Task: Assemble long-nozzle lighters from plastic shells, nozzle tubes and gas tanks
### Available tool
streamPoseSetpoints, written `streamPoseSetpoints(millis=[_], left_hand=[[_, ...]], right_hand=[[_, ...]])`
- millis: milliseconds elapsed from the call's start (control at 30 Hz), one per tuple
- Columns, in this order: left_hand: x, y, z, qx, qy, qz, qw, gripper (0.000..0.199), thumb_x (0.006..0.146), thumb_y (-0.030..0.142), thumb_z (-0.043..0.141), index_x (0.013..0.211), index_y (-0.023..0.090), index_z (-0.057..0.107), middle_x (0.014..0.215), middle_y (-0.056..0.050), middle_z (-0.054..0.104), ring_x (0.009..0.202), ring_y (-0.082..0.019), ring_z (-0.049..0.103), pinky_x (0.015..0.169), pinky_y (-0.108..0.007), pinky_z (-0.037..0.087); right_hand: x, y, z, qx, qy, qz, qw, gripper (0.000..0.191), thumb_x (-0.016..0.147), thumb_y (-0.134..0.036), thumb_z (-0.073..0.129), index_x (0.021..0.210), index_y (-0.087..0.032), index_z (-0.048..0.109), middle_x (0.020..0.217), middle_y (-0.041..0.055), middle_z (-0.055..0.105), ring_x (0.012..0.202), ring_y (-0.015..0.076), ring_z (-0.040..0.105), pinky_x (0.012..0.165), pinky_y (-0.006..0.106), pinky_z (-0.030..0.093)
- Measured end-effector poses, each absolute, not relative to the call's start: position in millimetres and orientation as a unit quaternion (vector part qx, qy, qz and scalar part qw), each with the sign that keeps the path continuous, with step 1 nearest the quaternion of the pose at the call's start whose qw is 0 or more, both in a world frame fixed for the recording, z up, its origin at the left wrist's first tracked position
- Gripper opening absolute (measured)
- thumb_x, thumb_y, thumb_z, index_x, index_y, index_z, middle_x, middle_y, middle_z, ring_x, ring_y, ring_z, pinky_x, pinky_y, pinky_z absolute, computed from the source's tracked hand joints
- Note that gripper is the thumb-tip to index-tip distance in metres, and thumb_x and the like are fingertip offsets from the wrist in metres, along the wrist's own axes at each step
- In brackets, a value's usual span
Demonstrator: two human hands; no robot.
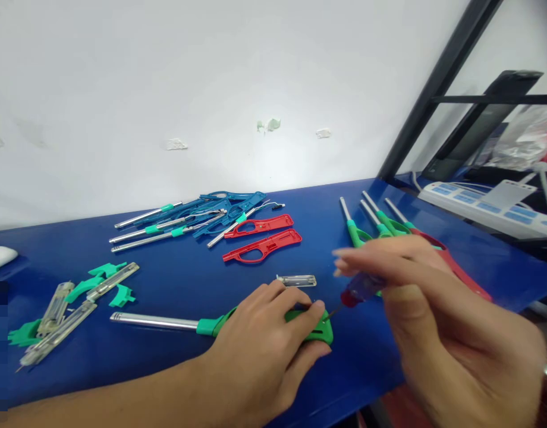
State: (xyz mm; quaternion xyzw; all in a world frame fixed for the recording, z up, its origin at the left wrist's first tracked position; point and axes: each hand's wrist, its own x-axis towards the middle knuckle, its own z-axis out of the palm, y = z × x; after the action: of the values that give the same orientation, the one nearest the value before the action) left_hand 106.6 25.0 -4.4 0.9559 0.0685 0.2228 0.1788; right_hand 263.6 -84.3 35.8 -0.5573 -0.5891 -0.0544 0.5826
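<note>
A green long-nosed gas lighter point(206, 326) lies on the blue table, its silver tube pointing left. My left hand point(267, 342) is wrapped over its handle and holds it down. In my right hand point(438, 309) is a small screwdriver point(361, 289) with a purple and red handle, gripped between thumb and fingers. Its thin shaft slants down to the right end of the green handle, and the tip appears to touch there. Just behind the left hand lies a clear fuel tank point(299, 280).
Red handle halves point(262, 245) and blue lighter parts point(229, 214) lie at the back. More lighters point(378, 217) are at the right, partly behind my right hand. Clear tanks point(62, 333) and teal pieces point(79, 288) lie left. A power strip point(487, 205) and black frame point(427, 101) stand right.
</note>
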Motion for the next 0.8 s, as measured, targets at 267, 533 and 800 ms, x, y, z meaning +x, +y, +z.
streamPoseSetpoints(millis=[267, 533, 800], left_hand=[[106.6, 26.1, -3.7, 0.955, 0.065, 0.217, 0.193, 0.02, 0.108, 0.03, 0.057, 0.11, 0.021, 0.075, 0.116, -0.009, 0.075, 0.109, -0.032, 0.071, 0.1, -0.06, 0.06], [108.1, 27.0, -3.2, 0.956, 0.069, 0.21, 0.193, 0.018, 0.106, 0.027, 0.061, 0.117, 0.02, 0.073, 0.117, -0.007, 0.075, 0.108, -0.031, 0.071, 0.102, -0.059, 0.06], [106.0, 25.4, -4.3, 0.954, 0.07, 0.211, 0.199, 0.017, 0.106, 0.028, 0.06, 0.116, 0.022, 0.072, 0.118, -0.008, 0.075, 0.112, -0.032, 0.071, 0.103, -0.059, 0.059]], right_hand=[[262.4, -81.9, 34.2, -0.525, -0.568, -0.058, 0.631, 0.026, 0.089, -0.011, 0.079, 0.105, -0.032, 0.078, 0.088, -0.0029, 0.073, 0.084, 0.0168, 0.066, 0.069, 0.03, 0.058], [259.7, -90.3, 32.0, -0.543, -0.561, -0.026, 0.624, 0.027, 0.098, -0.014, 0.07, 0.113, -0.035, 0.079, 0.105, -0.0065, 0.08, 0.089, 0.0146, 0.072, 0.078, 0.025, 0.061], [261.1, -86.7, 35.7, -0.542, -0.596, -0.053, 0.59, 0.029, 0.101, -0.014, 0.064, 0.116, -0.034, 0.079, 0.108, -0.002, 0.073, 0.092, 0.0128, 0.071, 0.072, 0.023, 0.06]])
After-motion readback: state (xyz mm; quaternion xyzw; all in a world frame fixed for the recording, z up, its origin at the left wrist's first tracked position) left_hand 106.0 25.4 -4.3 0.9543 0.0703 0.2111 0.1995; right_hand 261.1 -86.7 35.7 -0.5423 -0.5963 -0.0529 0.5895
